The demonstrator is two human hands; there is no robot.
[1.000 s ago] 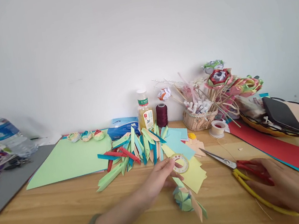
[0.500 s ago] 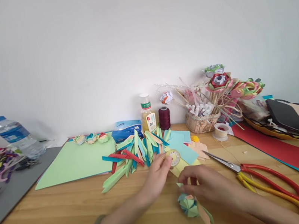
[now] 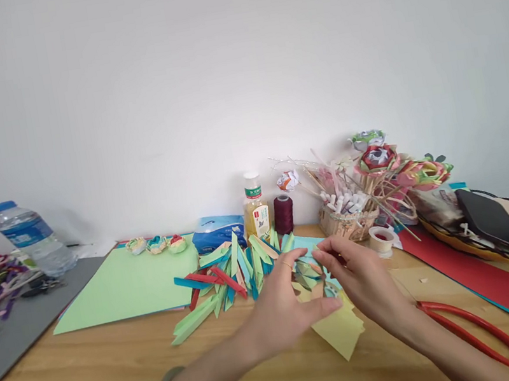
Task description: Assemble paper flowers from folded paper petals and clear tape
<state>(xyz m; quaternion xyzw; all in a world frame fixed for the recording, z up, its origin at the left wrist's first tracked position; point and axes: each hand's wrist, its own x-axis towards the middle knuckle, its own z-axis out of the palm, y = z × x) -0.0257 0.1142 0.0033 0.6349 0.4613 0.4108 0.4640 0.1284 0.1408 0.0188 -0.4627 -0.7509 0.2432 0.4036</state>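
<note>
A folded-paper ball (image 3: 307, 273) in green and teal, with a peach fold, is between my two hands. The fingers of my right hand (image 3: 359, 274) pinch it at its upper right edge. My left hand (image 3: 282, 302) is spread around its left side, index finger at the top and thumb stretched out below, wide apart. Part of the ball is hidden by the fingers. Under the hands lie yellow paper sheets (image 3: 340, 333) and light blue paper (image 3: 308, 241). A pile of folded paper strips (image 3: 228, 265) in green, teal and red is just beyond my left hand.
Scissors with a red handle (image 3: 478, 324) lie partly under my right arm. Behind stand a bottle (image 3: 257, 212), a dark red thread spool (image 3: 283, 215) and a basket (image 3: 347, 225) of paper flowers. A tape roll (image 3: 383, 240) sits at right, green paper (image 3: 125, 288) at left.
The paper ball, held in my right hand, has moved up and away from me to between both hands. My left thumb and index finger have spread apart from their grip on a round disc.
</note>
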